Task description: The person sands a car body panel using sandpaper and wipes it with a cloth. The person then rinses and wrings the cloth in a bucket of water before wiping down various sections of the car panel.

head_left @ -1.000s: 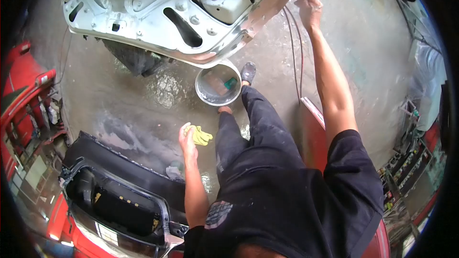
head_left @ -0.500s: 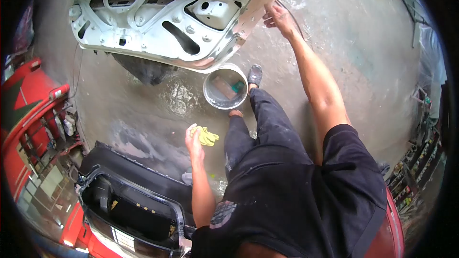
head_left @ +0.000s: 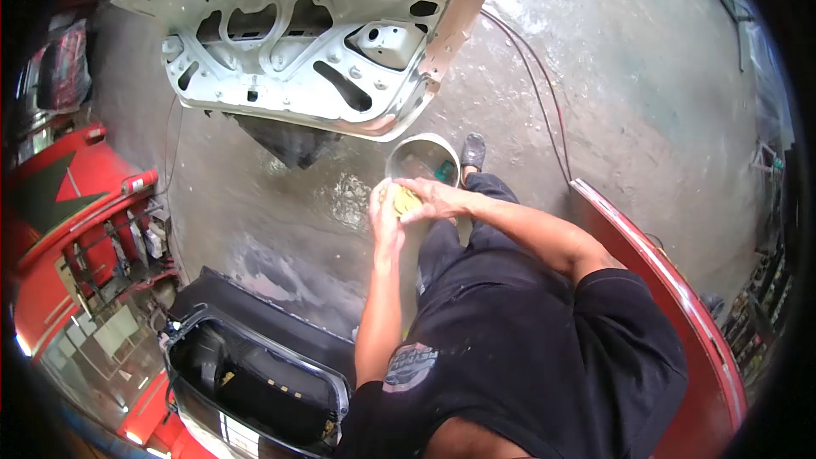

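We are seeing the right hand [head_left: 438, 198] meeting the left hand [head_left: 384, 211] at the centre of the frame. A second ago it was reaching to the edge of the white panel [head_left: 327, 47] in the upper part of the frame; half a second ago it was hanging apart from that edge. Now neither hand is touching the panel.

The yellow cloth [head_left: 407, 201] is sitting between the two hands, just below the bucket [head_left: 415, 153] as we are viewing it. The left hand is clamping the cloth, as before; the right is closing fingers and thumb about its other side. How tightly, we are not able to tell.

We are judging that the work is shifting from panel to cloth, and from one-handed to two-handed holding. The dark car part [head_left: 255, 357] is lying lower left, untouched.
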The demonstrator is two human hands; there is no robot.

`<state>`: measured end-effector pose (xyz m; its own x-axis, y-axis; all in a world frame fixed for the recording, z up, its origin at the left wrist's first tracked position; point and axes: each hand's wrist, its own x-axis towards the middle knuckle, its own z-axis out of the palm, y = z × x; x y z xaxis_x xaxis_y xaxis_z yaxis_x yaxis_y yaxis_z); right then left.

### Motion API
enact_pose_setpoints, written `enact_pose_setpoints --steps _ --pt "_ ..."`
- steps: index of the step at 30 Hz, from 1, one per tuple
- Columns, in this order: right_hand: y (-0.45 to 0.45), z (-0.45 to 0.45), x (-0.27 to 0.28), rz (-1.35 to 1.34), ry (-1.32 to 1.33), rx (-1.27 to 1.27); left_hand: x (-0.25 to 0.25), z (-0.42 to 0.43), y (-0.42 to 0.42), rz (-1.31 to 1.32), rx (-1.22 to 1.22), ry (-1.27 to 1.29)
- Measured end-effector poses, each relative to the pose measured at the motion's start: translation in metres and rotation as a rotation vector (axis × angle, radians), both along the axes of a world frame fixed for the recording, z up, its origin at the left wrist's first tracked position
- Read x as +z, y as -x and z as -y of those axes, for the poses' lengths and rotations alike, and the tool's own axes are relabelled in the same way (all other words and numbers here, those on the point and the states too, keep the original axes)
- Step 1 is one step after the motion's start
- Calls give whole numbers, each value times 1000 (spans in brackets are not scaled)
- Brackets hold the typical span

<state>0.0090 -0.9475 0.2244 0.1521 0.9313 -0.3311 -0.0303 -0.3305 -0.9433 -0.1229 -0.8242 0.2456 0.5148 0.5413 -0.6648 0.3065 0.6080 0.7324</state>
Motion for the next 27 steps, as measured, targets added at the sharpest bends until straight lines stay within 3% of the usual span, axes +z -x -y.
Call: enact_pose_setpoints --steps 3,7,9,11,14,17,18,19,21,22,24,27 --pt "4 -7 21 -34 39 -60 19 0 -3 36 -76 27" --pt "-10 -4 38 -293 80 35 69 -10 5 12 -413 4" --pt "-12 -1 62 -273 78 111 74 -22 14 38 -665 -384" --pt "3 -1 97 -342 63 15 81 -38 27 63 -849 -686" --pt "45 -6 111 -281 47 -68 141 -44 37 54 -867 -766" --pt "82 -16 142 -326 -30 -90 180 -66 61 79 -881 -729" --pt "100 -17 128 -487 -32 -128 184 -73 73 225 -774 -692" --pt "110 -22 148 -474 -23 -142 183 -81 83 307 -691 -688" --pt "130 -26 203 -764 -121 -68 207 -95 97 467 -647 -563" --pt "138 -24 201 -849 -158 0 205 -101 97 665 -583 -625" --pt "162 -26 219 -994 -208 86 215 -90 101 899 -509 -151" --pt "189 -29 239 -1023 -247 113 250 -65 103 1226 -612 274"
